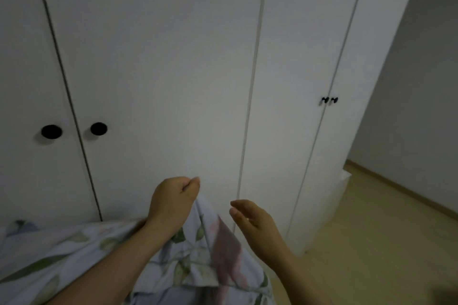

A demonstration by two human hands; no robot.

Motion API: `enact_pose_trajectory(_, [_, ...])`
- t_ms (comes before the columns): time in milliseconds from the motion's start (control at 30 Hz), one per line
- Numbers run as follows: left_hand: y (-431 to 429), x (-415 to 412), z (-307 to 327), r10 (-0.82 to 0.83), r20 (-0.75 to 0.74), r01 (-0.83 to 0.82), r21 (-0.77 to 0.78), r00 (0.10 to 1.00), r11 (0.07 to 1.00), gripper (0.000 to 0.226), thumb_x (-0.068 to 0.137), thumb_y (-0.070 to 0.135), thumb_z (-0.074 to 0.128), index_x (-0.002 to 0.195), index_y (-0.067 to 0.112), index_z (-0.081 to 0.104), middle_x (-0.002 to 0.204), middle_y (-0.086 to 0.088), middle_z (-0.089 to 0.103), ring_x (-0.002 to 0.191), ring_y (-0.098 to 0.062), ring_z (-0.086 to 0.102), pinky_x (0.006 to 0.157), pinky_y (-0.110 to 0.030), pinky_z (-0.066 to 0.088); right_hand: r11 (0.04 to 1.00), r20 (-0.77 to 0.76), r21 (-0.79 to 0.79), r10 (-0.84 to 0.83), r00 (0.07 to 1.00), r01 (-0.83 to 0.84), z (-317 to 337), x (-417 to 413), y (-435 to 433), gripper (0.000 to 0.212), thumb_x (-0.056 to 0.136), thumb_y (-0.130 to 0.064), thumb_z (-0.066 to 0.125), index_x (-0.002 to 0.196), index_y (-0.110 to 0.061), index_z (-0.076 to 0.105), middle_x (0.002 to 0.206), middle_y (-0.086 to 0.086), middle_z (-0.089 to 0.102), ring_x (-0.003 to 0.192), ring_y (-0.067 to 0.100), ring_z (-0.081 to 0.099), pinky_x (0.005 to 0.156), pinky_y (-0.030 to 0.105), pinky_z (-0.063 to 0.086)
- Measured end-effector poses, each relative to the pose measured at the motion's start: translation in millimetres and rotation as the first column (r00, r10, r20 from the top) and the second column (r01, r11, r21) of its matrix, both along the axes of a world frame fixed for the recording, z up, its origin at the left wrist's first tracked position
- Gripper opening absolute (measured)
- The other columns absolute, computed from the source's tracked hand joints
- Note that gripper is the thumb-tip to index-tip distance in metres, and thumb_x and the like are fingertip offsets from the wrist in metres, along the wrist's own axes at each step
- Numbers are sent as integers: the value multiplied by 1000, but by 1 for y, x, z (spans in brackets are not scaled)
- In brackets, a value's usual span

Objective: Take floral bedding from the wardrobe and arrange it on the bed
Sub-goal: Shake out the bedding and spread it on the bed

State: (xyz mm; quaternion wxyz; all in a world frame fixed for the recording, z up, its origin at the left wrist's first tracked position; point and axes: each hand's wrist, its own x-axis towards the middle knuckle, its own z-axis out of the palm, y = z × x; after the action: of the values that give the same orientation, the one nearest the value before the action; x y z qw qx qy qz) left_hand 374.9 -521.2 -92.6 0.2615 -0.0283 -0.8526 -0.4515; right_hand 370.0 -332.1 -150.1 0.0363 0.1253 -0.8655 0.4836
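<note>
The floral bedding [208, 255], pale blue-white with green leaves and pink patches, hangs and bunches across the lower left and centre of the head view. My left hand [173, 200] is closed into a fist, pinching a raised fold of the bedding just below its knuckles. My right hand [252, 220] hovers to the right of that fold, fingers apart and slightly curled, holding nothing. The white wardrobe [161, 69] fills the view straight ahead with all its doors closed. The bed is out of view.
Two round black knobs [74, 130] sit on the left door pair, two small black knobs [329, 100] on the right pair. Light wood floor [371, 242] opens to the right, bounded by a grey wall and skirting board [409, 188].
</note>
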Motion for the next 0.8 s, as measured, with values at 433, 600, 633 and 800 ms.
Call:
enact_pose_trajectory(433, [184,-69,23,-160,-59,168,171,985,971,49,91,26,53,50,19,26,48,1,23,41,-10,25,42,-21,19,895,-282,-29,-434,856,444,0,-38,171,35,95,-36,46,67,-15,45,62,2,52,60,19,49,60,36,40])
enact_pose_trajectory(600, [250,-114,13,-285,-50,290,187,957,939,51,91,26,53,49,19,25,43,6,23,39,-9,25,40,-19,20,796,-316,-130,-599,736,592,10,-63,246,42,94,-40,44,63,-13,48,55,-2,50,52,16,45,54,40,41])
enact_pose_trajectory(633, [268,-127,11,-318,-44,321,185,947,929,51,91,26,53,49,19,25,44,5,23,38,-9,25,39,-19,20,774,-321,-144,-626,711,616,11,-71,265,42,95,-38,45,62,-13,50,54,-2,50,51,13,43,52,39,40])
enact_pose_trajectory(800, [349,-189,16,-434,-84,442,203,897,874,53,90,25,54,47,19,25,43,6,24,36,-8,29,38,-17,23,701,-330,-175,-704,629,692,32,-106,337,40,96,-30,48,56,-20,50,51,-5,48,48,7,39,50,32,35])
